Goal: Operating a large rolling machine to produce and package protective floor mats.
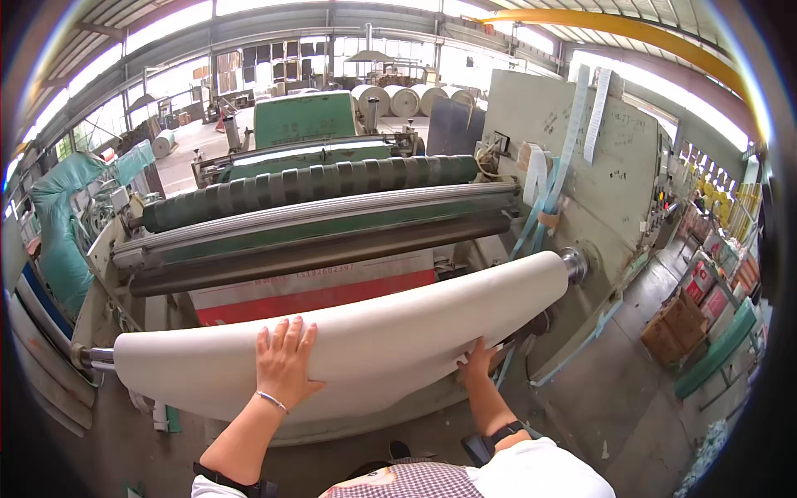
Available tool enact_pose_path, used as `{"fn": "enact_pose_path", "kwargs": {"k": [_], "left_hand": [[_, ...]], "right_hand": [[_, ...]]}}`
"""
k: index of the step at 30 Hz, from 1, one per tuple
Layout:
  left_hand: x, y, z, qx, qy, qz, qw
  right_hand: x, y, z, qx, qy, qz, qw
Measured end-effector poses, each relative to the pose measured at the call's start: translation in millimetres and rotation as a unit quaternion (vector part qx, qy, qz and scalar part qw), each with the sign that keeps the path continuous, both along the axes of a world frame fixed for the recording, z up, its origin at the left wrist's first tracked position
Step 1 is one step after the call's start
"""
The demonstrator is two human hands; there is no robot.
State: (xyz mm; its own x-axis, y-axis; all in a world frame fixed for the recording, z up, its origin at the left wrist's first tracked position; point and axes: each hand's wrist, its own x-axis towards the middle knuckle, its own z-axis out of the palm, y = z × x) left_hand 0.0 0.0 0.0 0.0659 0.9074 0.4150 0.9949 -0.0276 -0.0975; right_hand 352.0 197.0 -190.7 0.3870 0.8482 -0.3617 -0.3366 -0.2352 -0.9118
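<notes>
A wide white roll (398, 324) of sheet material, paper or fabric, lies across the front of a machine on a metal shaft (574, 266). Flat on the left part of the roll rests my left hand (284, 363), its fingers spread upward and the thumb out to the right. My right hand (478, 362) touches the roll's lower right side with its fingers apart; some fingertips are hard to make out against the material. I see nothing grasped in either hand.
Behind the roll stand a dark banded roller (324, 187) and a metal crossbar (332, 217). A grey side panel (573, 141) with hanging pale blue strips (573, 124) rises at right. Cardboard boxes (674, 325) are at far right, a green plastic-wrapped bundle (65, 236) at left.
</notes>
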Motion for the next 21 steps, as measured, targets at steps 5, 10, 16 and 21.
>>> {"fn": "enact_pose_path", "kwargs": {"k": [5, 10, 16, 21], "left_hand": [[-8.3, -10.8, -0.2, -0.007, 0.013, -0.004, 1.0], [-5.6, -7.3, -0.4, 0.003, 0.014, 0.005, 1.0], [-1.8, -0.3, 1.2, 0.015, 0.006, -0.001, 1.0], [-3.1, -2.3, 0.6, 0.023, -0.005, 0.002, 1.0]], "right_hand": [[-41.0, -4.5, 21.9, -0.065, 0.127, 0.014, 0.99], [-52.5, 12.6, 18.5, -0.063, 0.2, 0.061, 0.976], [-50.4, 23.4, 7.6, -0.034, 0.315, 0.162, 0.934], [-63.7, 21.6, 16.3, 0.043, 0.444, 0.236, 0.864]]}}
